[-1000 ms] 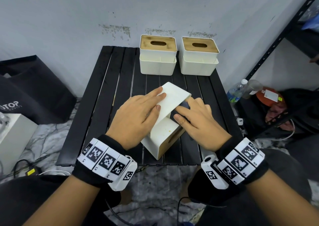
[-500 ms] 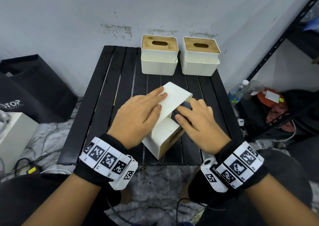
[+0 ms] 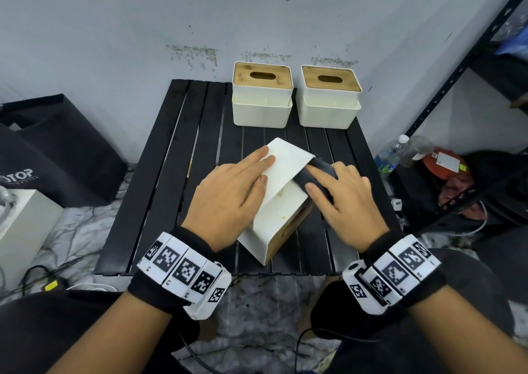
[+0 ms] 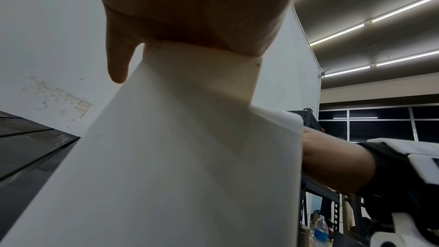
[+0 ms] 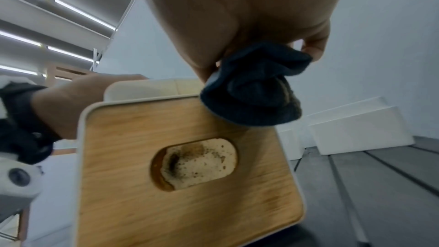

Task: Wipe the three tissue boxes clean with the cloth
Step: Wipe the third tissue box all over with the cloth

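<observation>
— So, what is the right hand (image 3: 345,202) doing?

— Its fingers are curled over a bunched dark cloth (image 3: 315,175), pressing it on the upper right edge of the tipped tissue box (image 3: 281,199). In the right wrist view the cloth (image 5: 255,85) is pinched between thumb and fingers, hanging over the rim just above the wooden lid (image 5: 185,166).

— And the left hand (image 3: 231,193)?

— Flat, fingers straight and close together, palm down on the box's white upward face, fingertips pointing toward one o'clock. The left wrist view shows the palm (image 4: 190,7) resting on the white wall (image 4: 180,157), thumb hanging off the left edge.

— Where does that box sit?

— At the middle of the black slatted table (image 3: 177,173), lying on its side, turned diagonally, with the lid facing five o'clock toward the right wrist. The oval slot (image 5: 194,164) looks stained inside.

— The other two boxes?

— Upright at twelve o'clock along the table's far edge by the wall: left box (image 3: 262,96) and right box (image 3: 328,98), just beside each other, well apart from both hands.
</observation>
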